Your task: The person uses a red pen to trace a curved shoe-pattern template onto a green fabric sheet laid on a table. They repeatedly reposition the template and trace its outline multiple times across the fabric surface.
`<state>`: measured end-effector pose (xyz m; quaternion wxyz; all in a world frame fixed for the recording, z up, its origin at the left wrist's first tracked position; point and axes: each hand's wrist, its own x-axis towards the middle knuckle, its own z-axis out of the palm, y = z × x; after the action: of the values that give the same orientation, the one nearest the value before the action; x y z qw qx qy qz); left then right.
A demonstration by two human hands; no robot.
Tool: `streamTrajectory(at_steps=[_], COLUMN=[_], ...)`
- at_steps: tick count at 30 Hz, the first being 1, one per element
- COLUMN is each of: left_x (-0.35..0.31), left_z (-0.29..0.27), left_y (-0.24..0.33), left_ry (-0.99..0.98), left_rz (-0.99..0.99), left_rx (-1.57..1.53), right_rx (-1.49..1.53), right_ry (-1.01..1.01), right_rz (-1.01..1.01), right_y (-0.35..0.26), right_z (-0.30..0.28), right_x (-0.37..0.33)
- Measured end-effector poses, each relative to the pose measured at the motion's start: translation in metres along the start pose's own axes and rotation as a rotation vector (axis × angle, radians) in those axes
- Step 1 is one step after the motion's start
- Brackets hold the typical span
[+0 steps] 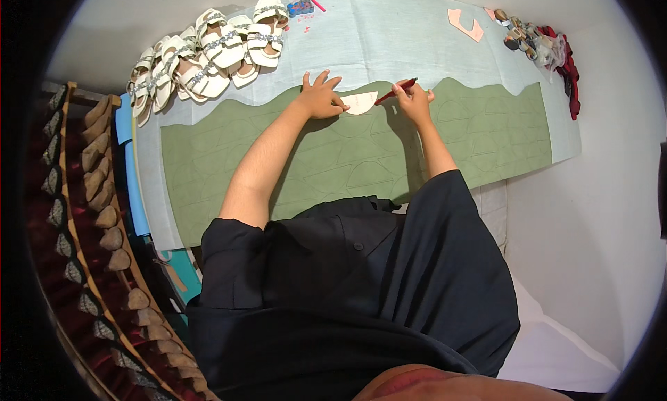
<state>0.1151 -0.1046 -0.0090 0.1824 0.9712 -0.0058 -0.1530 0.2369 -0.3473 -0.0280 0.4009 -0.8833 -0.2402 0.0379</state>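
Observation:
A long olive-green sheet with a wavy far edge lies across the table, covered in faint drawn outlines. On it, near the far edge, rests a small white half-round template. My left hand has its fingers spread, the thumb side pressing the template's left end onto the sheet. Held in my right hand is a dark red pen, its tip beside the template's right end.
White sandals with decorated straps are piled at the far left. Small blue items lie behind them. A pink cut-out piece and a cluster of small objects sit far right. A rack of shoe lasts stands left.

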Motion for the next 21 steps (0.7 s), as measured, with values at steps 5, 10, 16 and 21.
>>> streamTrajectory(at_steps=[5, 10, 16, 21], left_x=[-0.001, -0.005, -0.007, -0.006], left_z=[-0.001, -0.001, 0.016, 0.037], left_y=[0.002, 0.003, 0.013, 0.032], left_ry=[0.004, 0.012, 0.205, 0.416], left_rz=[-0.005, -0.018, 0.023, -0.115], left_rx=[-0.017, -0.025, -0.033, 0.055], right_rx=[0.011, 0.018, 0.021, 0.184], right_ry=[-0.028, 0.027, 0.185, 0.378], right_rz=[0.045, 0.036, 0.102, 0.044], right_y=[0.003, 0.004, 0.004, 0.025], right_z=[-0.002, 0.003, -0.013, -0.038], right_x=[0.026, 0.03, 0.018, 0.001])
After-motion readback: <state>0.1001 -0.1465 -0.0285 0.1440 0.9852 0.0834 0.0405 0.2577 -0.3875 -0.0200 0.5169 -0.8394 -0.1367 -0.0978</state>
